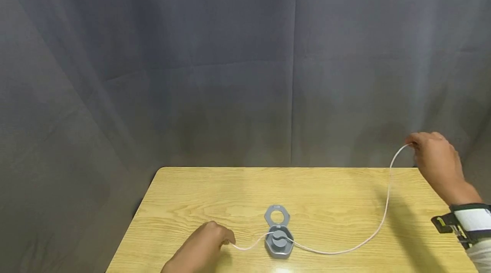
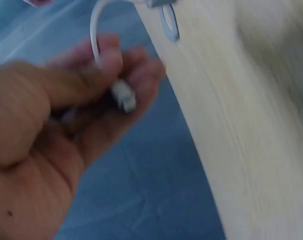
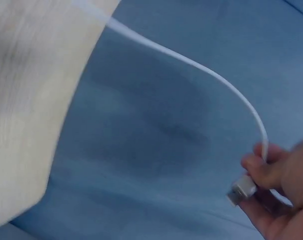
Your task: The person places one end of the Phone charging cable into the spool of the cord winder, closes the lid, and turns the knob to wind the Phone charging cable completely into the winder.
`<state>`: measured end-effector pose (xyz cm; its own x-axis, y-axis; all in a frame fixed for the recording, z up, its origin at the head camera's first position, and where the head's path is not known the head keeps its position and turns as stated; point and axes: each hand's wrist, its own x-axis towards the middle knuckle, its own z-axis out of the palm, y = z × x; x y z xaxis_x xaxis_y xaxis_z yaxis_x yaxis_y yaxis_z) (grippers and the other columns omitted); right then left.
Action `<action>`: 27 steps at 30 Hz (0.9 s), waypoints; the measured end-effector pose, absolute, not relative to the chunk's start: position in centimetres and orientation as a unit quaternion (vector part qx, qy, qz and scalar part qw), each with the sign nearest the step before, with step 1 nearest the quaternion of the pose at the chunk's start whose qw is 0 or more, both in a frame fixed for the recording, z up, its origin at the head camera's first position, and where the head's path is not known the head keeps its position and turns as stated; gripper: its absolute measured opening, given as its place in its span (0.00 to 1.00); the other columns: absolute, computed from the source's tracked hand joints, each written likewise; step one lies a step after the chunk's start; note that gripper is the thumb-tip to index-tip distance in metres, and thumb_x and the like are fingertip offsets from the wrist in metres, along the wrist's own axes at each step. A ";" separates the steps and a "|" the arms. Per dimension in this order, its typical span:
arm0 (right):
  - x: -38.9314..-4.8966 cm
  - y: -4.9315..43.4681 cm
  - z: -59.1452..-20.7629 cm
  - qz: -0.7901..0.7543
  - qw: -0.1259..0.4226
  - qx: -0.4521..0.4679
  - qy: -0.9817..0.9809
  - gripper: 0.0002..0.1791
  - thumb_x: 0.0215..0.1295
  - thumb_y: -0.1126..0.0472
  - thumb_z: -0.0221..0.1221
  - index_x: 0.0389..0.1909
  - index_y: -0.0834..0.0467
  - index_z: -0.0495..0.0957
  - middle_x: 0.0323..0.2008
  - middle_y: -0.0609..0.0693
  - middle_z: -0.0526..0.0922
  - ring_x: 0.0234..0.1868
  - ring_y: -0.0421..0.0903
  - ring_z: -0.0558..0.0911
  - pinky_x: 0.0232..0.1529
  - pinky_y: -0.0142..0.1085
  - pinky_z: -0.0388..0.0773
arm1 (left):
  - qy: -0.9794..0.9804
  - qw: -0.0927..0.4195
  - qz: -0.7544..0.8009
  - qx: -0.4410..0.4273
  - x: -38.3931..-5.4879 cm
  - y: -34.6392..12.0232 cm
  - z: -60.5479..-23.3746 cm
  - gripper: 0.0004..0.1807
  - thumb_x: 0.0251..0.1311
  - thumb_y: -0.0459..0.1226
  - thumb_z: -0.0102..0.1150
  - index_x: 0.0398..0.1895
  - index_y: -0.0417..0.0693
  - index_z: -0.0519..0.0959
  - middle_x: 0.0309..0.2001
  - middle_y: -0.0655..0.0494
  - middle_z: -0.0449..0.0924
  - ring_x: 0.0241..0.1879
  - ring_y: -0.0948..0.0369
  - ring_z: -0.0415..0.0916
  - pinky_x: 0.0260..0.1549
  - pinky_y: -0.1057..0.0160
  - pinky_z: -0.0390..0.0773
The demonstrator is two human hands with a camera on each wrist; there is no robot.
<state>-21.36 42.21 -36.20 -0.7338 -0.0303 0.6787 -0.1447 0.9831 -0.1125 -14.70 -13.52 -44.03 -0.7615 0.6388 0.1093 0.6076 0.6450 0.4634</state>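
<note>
White cable [image 1: 330, 253] runs left to right through an open grey case [image 1: 280, 255] on the table [image 1: 172, 205]; the left hand [image 1: 205, 241], nearer the case, pinches the cable's small plug [image 2: 124, 95], the higher right hand [image 1: 439, 162] its wider plug [image 3: 242, 188].

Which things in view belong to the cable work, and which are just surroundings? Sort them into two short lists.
In the job:
White cable
Gray case, lid open, cable running across it
Left hand and right hand, each pinching one end of the cable

Just surroundings:
Wooden table
Curtain behind it
Wristband on the right wrist
</note>
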 end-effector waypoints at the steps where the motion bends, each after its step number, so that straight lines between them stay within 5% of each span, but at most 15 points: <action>1: -21.8 42.1 -36.3 0.081 0.347 0.054 -0.933 0.07 0.62 0.79 0.61 0.38 0.67 0.83 0.36 0.68 0.85 0.37 0.66 0.79 0.30 0.62 0.78 | 0.893 0.057 0.259 0.363 -14.5 -13.4 -44.1 0.13 0.55 0.22 0.68 0.34 0.50 0.91 0.35 0.64 0.91 0.31 0.80 0.74 0.30 0.79 0.79; 6: -23.5 41.9 -36.9 0.117 0.322 0.037 -0.939 0.07 0.62 0.79 0.60 0.38 0.68 0.83 0.34 0.69 0.84 0.37 0.68 0.80 0.30 0.63 0.76 | 0.808 0.146 0.393 0.413 -13.5 -12.6 -43.5 0.06 0.63 0.31 0.66 0.38 0.47 0.90 0.38 0.63 0.91 0.38 0.75 0.85 0.36 0.78 0.83; 8: -23.9 42.0 -36.9 0.139 0.331 0.013 -0.933 0.07 0.62 0.79 0.58 0.38 0.69 0.82 0.35 0.71 0.84 0.38 0.70 0.80 0.32 0.64 0.74 | 0.796 0.127 0.415 0.422 -13.1 -12.3 -42.9 0.06 0.63 0.31 0.65 0.39 0.46 0.90 0.38 0.60 0.91 0.38 0.73 0.85 0.37 0.76 0.84; 11: -24.0 42.2 -36.7 0.162 0.344 -0.019 -0.925 0.08 0.63 0.79 0.55 0.40 0.71 0.81 0.37 0.73 0.84 0.39 0.71 0.79 0.33 0.61 0.72 | 0.829 0.034 0.394 0.396 -13.1 -11.8 -42.2 0.07 0.63 0.30 0.65 0.40 0.47 0.89 0.39 0.57 0.92 0.39 0.71 0.86 0.37 0.77 0.84; 17: -23.4 42.1 -36.7 0.173 0.339 -0.041 -0.924 0.08 0.65 0.77 0.55 0.39 0.71 0.82 0.36 0.72 0.84 0.37 0.69 0.80 0.27 0.46 0.67 | 0.897 -0.070 0.370 0.233 -13.9 -11.4 -42.1 0.05 0.65 0.27 0.63 0.39 0.40 0.87 0.37 0.48 0.91 0.30 0.68 0.86 0.30 0.79 0.82; 23: -22.7 42.9 -36.1 0.162 0.363 -0.063 -0.915 0.10 0.66 0.77 0.51 0.40 0.72 0.81 0.38 0.74 0.83 0.40 0.72 0.79 0.31 0.56 0.69 | 0.889 -0.101 0.405 0.186 -14.1 -11.5 -42.1 0.06 0.66 0.27 0.62 0.40 0.39 0.87 0.38 0.47 0.91 0.29 0.68 0.86 0.30 0.78 0.83; 27: -22.0 43.8 -35.7 0.145 0.380 -0.081 -0.910 0.10 0.68 0.77 0.50 0.40 0.72 0.80 0.38 0.74 0.83 0.40 0.73 0.78 0.35 0.64 0.69 | 0.866 -0.043 0.452 0.208 -13.9 -12.0 -41.8 0.07 0.65 0.29 0.64 0.39 0.47 0.89 0.38 0.56 0.91 0.31 0.71 0.84 0.32 0.74 0.85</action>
<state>-22.04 43.77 -35.68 -0.6977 0.2567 0.6688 0.0366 0.9451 -0.3246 -13.85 -11.98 -41.78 -0.9097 0.3221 0.2622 0.3992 0.5039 0.7660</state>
